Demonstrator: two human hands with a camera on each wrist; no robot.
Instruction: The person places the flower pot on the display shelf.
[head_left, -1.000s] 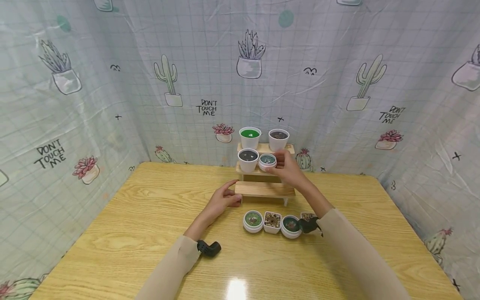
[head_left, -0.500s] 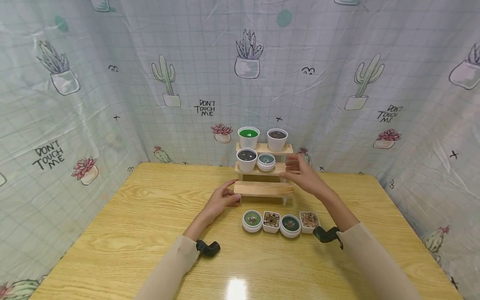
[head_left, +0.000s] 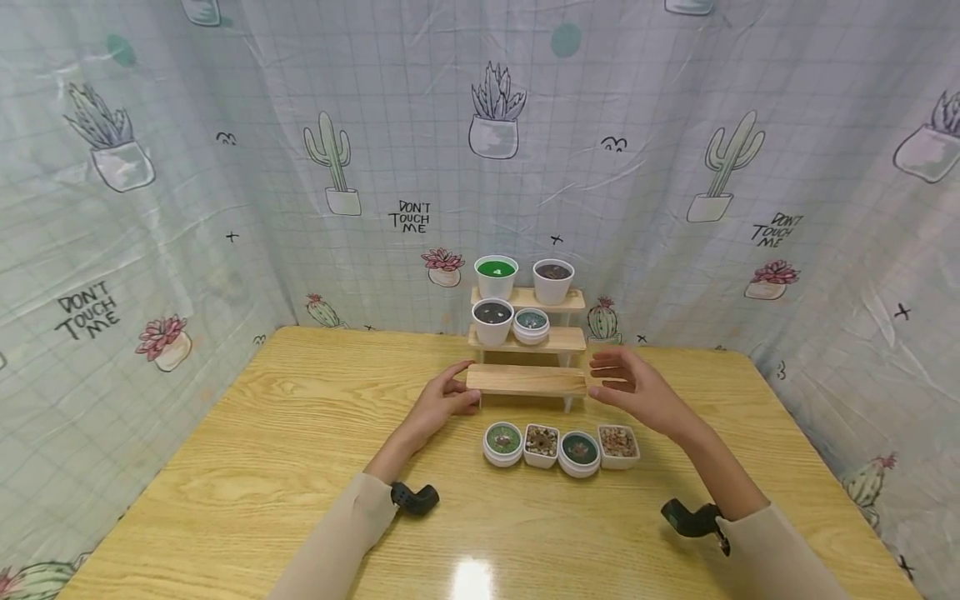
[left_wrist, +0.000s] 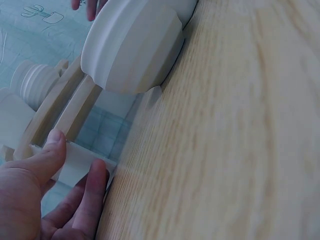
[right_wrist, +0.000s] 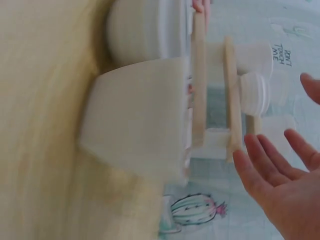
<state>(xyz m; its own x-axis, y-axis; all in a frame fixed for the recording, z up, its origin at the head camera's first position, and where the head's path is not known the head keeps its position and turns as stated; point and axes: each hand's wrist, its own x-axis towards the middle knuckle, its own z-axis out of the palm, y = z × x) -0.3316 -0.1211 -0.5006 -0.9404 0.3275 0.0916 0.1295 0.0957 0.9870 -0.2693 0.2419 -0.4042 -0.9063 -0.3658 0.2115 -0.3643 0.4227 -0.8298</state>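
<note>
A three-step wooden plant stand (head_left: 526, 379) with white legs stands at the back of the table. My left hand (head_left: 444, 398) grips the left end of its lowest step; in the left wrist view, thumb and fingers (left_wrist: 95, 187) pinch around the white side panel. My right hand (head_left: 637, 390) is off the stand's right end, fingers spread and holding nothing. On the middle step are a white pot with dark filling (head_left: 492, 325) and a small round teal-topped pot (head_left: 532, 327). The top step bears a green-filled pot (head_left: 496, 277) and a brown-filled pot (head_left: 552, 282).
In front of the stand a row of small white pots lines the table (head_left: 300, 467): a round green one (head_left: 503, 442), a square pebbled one (head_left: 542, 445), a round dark green one (head_left: 579, 453) and a square one with pinkish gravel (head_left: 618, 447). A cactus-print curtain (head_left: 600, 183) surrounds the table.
My right hand has let go of the small round teal-topped pot on the middle step and moved right and down towards the table. My left hand stays on the stand.
</note>
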